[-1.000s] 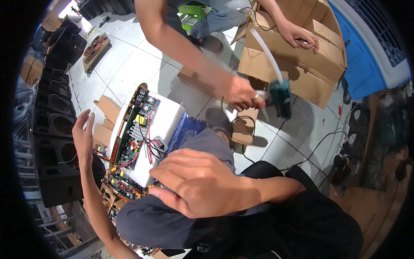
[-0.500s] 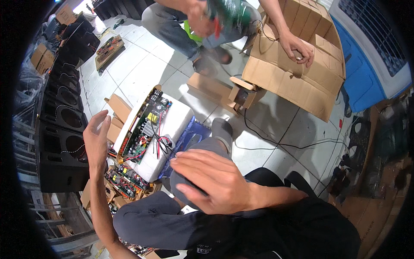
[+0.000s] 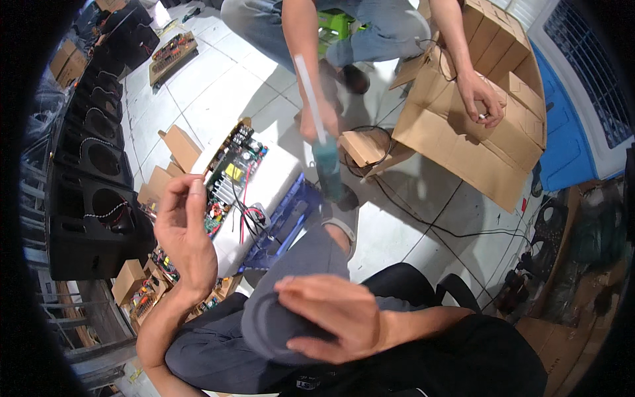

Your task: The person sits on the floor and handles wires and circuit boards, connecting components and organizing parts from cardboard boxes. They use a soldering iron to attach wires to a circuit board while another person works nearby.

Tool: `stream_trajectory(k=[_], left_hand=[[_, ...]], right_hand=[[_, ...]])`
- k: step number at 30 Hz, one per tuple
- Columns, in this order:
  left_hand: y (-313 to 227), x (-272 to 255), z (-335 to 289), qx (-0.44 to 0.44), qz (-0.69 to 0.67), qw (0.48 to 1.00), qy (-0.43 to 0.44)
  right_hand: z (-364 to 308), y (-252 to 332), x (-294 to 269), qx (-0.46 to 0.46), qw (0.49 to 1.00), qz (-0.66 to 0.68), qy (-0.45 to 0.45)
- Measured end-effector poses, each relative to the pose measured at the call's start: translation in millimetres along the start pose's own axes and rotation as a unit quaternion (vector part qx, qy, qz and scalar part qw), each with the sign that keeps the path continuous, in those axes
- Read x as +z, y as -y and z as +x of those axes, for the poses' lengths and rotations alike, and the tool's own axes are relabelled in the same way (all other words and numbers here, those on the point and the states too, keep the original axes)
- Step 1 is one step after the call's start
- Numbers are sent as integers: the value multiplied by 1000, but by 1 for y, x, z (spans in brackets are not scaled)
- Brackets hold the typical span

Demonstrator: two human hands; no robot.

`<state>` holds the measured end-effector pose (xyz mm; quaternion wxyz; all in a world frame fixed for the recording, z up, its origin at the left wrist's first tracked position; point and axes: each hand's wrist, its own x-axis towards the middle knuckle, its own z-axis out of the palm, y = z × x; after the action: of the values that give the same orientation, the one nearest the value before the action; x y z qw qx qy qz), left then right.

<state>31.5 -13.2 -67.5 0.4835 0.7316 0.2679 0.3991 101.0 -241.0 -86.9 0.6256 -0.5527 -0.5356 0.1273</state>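
My left hand [image 3: 186, 241] is raised beside the left edge of a green circuit board [image 3: 228, 182] with coils, a silver heatsink and red and black wires. Its fingers are curled, with thumb and index tips together; anything between them is too small to make out. The board lies on a white foam block [image 3: 281, 162] atop a blue plastic crate or stool [image 3: 284, 221]. Above my knee [image 3: 278, 331], my right hand [image 3: 337, 314] is open and holds nothing, fingers stretched out and slightly blurred. Across from me a co-worker's hand [image 3: 319, 119] grips a blurred teal tool [image 3: 327, 169] with a pale rod.
The co-worker's other hand [image 3: 481, 99] holds a small pale piece over an open cardboard box [image 3: 456, 142]. A black cord [image 3: 450, 231] crosses the tiles. Black speaker cabinets [image 3: 99, 231] line the left, and another circuit board [image 3: 173, 58] lies on the floor.
My left hand has moved right toward the board and its fingers have curled in. My right hand has lowered slightly. The co-worker's hand has brought the tool down toward the floor.
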Motion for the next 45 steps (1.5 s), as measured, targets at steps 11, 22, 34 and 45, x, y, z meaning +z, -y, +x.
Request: stream_trajectory(k=[11, 22, 34, 45], left_hand=[[5, -25, -26, -11, 35, 999, -9], [-4, -26, -10, -52, -21, 998, -23], [12, -10, -19, 52, 221, 849, 477], [-7, 0, -16, 48, 264, 735, 623]], right_hand=[[-13, 0, 13, 5, 999, -23, 29], [-13, -28, 4, 70, 997, -18, -12], [-1, -39, -12, 178, 982, -50, -39], [0, -26, -21, 34, 963, -222, -148]])
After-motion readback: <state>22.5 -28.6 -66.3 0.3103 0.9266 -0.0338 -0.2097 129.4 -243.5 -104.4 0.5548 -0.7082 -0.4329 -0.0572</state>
